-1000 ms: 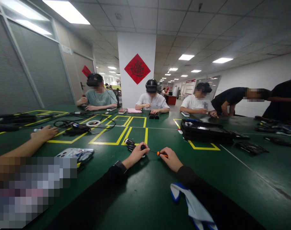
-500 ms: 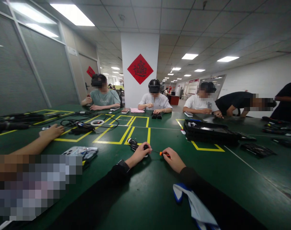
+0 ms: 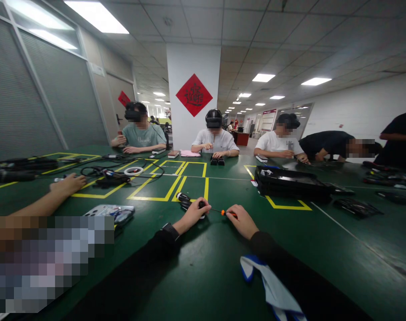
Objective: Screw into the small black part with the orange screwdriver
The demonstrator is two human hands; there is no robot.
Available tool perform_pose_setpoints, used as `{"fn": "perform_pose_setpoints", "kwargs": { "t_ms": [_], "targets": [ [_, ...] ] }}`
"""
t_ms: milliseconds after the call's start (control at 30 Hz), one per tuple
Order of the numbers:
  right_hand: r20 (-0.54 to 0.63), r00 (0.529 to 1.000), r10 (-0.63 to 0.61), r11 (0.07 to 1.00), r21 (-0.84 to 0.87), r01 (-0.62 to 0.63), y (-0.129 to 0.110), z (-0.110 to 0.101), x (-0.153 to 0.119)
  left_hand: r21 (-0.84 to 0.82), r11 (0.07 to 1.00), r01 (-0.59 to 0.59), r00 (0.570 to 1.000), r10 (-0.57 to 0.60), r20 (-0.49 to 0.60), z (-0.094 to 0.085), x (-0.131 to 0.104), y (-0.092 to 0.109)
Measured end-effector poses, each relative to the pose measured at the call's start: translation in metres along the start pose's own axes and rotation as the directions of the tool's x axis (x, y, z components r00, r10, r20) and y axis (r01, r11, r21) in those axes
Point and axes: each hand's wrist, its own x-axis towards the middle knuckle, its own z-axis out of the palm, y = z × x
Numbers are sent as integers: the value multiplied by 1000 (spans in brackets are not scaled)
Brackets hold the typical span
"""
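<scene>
My left hand (image 3: 191, 215), with a dark band at the wrist, is closed around a black device (image 3: 184, 200) with a pale, rounded far end. Fingers hide most of that device, so its exact kind does not show. Opposite it, my right hand (image 3: 242, 221) grips the orange and black handle of a screwdriver (image 3: 223, 213). The thin shaft points left, toward the part held in my left hand. Whether its tip touches the part is too small to tell. Below my right wrist lies a pale cloth strip with blue edges (image 3: 268, 281).
A black open case (image 3: 291, 183) stands at the right on the green table (image 3: 203, 276). Cables (image 3: 105, 174) and a white ring-shaped roll (image 3: 133, 171) lie at the left. Nearby are a clear-wrapped package (image 3: 122, 213) and another person's arm (image 3: 60, 189). Several people sit across.
The whole view has shifted slightly. Both hands keep nearly the same grip and place, with the screwdriver still pointing toward the black device.
</scene>
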Motion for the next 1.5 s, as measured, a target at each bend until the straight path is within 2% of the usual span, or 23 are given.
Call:
{"fn": "perform_pose_setpoints", "kwargs": {
  "t_ms": [267, 433, 567, 867, 1100, 1200, 1267, 1400, 1500],
  "targets": [
    [15, 998, 57, 988, 140, -59, -1, 3, 0, 43, 999, -21, 1000, 22, -5, -1, 0, -2],
    [13, 1000, 14, 993, 113, -15, -2, 0, 1, 25, 1000, -5, 1000, 5, -2, 0, -1, 2],
    [1, 1000, 6, 986, 167, -6, -3, -3, -1, 16, 1000, 9, 1000, -9, -11, 0, -2, 3],
    [-25, 997, 79, 985, 157, -74, 2, 2, 2, -16, 1000, 15, 1000, -15, 13, 1, -1, 1],
    [23, 999, 44, 959, 280, -49, 1, 1, 0, -44, 999, 3, 1000, -1, 27, 0, -2, 3],
    [47, 996, 70, 944, 319, -82, 1, 0, 0, -44, 999, -2, 1000, 3, 20, 0, -3, 5],
    [43, 996, 84, 947, 307, -93, 2, 0, 1, -38, 999, -1, 1000, 2, 19, 0, -3, 6],
    [28, 999, 31, 978, 204, -36, 2, 0, 2, -9, 1000, -7, 1000, 7, 7, 1, -4, 6],
    [43, 999, 33, 971, 235, -42, 1, -1, 1, 3, 1000, 3, 1000, -3, -3, 1, -3, 6]
  ]
}}
